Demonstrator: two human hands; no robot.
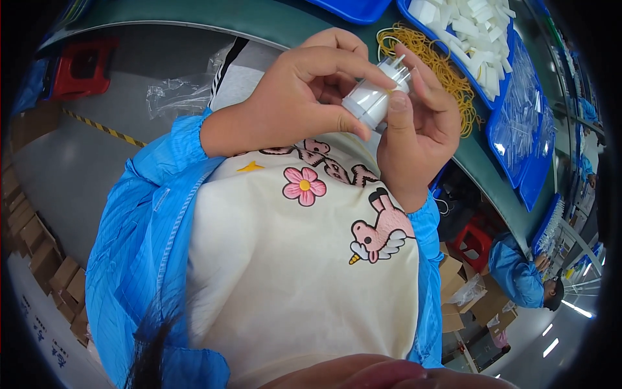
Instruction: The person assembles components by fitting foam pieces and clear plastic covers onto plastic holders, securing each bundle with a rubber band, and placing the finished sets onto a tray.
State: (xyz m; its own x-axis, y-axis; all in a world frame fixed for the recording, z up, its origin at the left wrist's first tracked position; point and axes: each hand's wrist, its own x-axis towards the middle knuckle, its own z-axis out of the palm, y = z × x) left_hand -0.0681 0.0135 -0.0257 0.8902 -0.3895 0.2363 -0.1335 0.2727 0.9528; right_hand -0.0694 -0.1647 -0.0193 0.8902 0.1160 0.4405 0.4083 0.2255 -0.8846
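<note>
Between my hands is a small white cylinder [368, 104] with clear plastic parts and thin prongs at its upper end. It tilts up and to the right, above the near edge of the bench. My left hand [304, 81] grips it from the left, thumb at its lower end and forefinger across its upper part. From the right, my right hand [420, 126] holds it with the thumb against its side and the fingers curled behind. Just beyond my right fingers lies a heap of yellow-brown rubber bands [453, 78]. My fingers partly cover the cylinder.
On the green bench [483, 152], a blue tray [414, 8] holds white pieces [476, 26], and another blue tray [518, 175] holds clear plastic strips. A red stool [81, 68] and cardboard boxes [45, 259] stand on the floor. Another person [515, 269] sits farther along the bench.
</note>
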